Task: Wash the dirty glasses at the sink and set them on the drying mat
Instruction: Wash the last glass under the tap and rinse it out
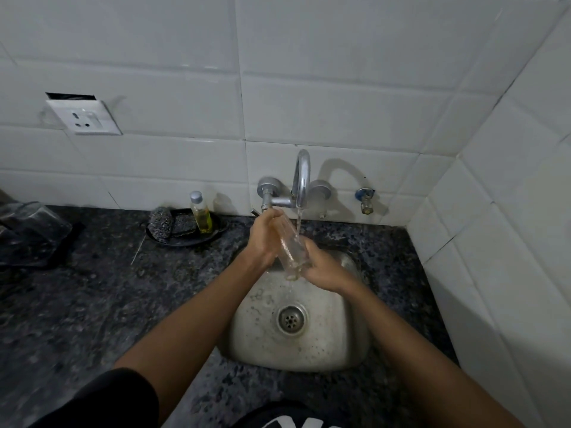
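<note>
The granite counter fills most of the view, and the steel sink is sunk into it at about five o'clock from centre. Over the sink's twelve-o'clock rim the left hand and right hand hold the glass between them, tilted, its mouth down toward the drain. The left fingers curl round the upper end; the right hand wraps the lower end. Water from the tap runs over the glass and off its rim.

The glass is likely light, rigid, breakable and slick while wet (a knock on the steel rim could chip it), so a full wrap round the middle of the wall seems the safest hold.

At nine o'clock from the hands a dark dish carries a scrubber and a small bottle of yellow liquid. A crumpled clear bag lies at the far left edge. No drying mat can be made out, and nothing blocks the hands except the spout close above.
</note>
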Motion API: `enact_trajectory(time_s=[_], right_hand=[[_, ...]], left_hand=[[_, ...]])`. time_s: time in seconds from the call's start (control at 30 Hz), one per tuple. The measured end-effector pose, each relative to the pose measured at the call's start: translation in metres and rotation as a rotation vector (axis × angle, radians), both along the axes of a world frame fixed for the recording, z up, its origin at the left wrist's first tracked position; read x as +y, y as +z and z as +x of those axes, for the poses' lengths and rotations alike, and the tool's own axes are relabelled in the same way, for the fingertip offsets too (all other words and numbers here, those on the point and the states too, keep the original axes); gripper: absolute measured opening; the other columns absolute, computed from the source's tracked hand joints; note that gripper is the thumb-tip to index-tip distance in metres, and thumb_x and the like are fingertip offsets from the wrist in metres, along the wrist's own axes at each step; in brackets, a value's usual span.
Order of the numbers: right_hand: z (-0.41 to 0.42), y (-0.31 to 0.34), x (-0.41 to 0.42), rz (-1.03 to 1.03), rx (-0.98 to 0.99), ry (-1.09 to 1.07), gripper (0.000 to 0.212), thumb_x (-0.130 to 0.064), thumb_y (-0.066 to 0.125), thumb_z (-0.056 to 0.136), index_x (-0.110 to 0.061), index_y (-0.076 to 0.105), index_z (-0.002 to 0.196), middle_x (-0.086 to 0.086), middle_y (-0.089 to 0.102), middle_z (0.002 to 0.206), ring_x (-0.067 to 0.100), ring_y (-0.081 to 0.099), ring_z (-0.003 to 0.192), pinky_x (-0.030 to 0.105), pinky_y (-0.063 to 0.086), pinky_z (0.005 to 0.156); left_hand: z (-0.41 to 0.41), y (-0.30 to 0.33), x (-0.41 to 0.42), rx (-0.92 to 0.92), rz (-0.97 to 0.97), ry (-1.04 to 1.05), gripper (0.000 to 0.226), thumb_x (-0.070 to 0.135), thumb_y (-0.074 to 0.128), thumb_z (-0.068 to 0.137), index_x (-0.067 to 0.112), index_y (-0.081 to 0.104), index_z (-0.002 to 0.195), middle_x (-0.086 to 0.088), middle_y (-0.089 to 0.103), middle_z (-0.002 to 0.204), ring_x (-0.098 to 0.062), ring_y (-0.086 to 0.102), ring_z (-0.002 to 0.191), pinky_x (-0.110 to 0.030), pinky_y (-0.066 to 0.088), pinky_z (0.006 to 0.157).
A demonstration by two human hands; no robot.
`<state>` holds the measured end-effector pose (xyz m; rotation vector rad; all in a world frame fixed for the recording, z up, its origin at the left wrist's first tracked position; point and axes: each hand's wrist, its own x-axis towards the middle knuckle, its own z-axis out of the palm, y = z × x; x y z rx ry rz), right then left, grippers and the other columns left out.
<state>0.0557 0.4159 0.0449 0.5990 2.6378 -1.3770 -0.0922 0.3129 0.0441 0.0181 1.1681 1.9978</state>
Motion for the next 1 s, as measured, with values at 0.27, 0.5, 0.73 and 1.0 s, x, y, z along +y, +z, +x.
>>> enact_trajectory(time_s=[0.27,0.5,0.73,1.0], right_hand=[[-0.002,0.002,-0.004,-0.322,0.102,-0.151,0.071,-0.044,0.088,0.082,-0.025,0.052,0.141,-0.012,0.066,0.128,0.008,0.066,0.118,0.023,0.054,0.093],[0.003,0.011,0.012,0.055,0.146,-0.316,0.066,-0.038,0.092,0.065,-0.023,0.063,0.123,-0.007,0.070,0.107,0.011,0.070,0.093,0.042,0.062,0.085],[0.009,0.028,0.010,0.339,0.183,-0.192,0.060,-0.046,0.087,0.063,-0.020,0.067,0.114,-0.006,0.068,0.102,0.014,0.067,0.087,0.037,0.060,0.079],[0.015,0.042,0.007,-0.279,0.138,-0.351,0.072,-0.047,0.088,0.081,-0.019,0.049,0.134,0.001,0.066,0.118,0.021,0.074,0.090,0.042,0.066,0.078]], left_hand=[[0.007,0.005,0.001,0.133,0.125,-0.092,0.008,0.020,0.067,0.091,0.013,0.066,0.093,-0.009,0.060,0.088,-0.023,0.060,0.082,-0.039,0.053,0.078],[-0.006,-0.001,-0.025,1.454,-0.332,-0.178,0.052,0.036,0.069,0.101,0.017,0.054,0.147,-0.006,0.051,0.152,-0.016,0.051,0.140,-0.033,0.044,0.115],[-0.015,-0.010,-0.025,2.092,-0.282,-0.353,0.072,0.030,0.060,0.101,-0.006,0.035,0.157,-0.026,0.042,0.160,-0.040,0.034,0.152,-0.045,0.020,0.131],[-0.008,-0.004,-0.021,1.981,-0.358,-0.264,0.048,0.018,0.073,0.090,-0.003,0.057,0.130,-0.017,0.062,0.122,-0.030,0.056,0.113,-0.043,0.049,0.099]])
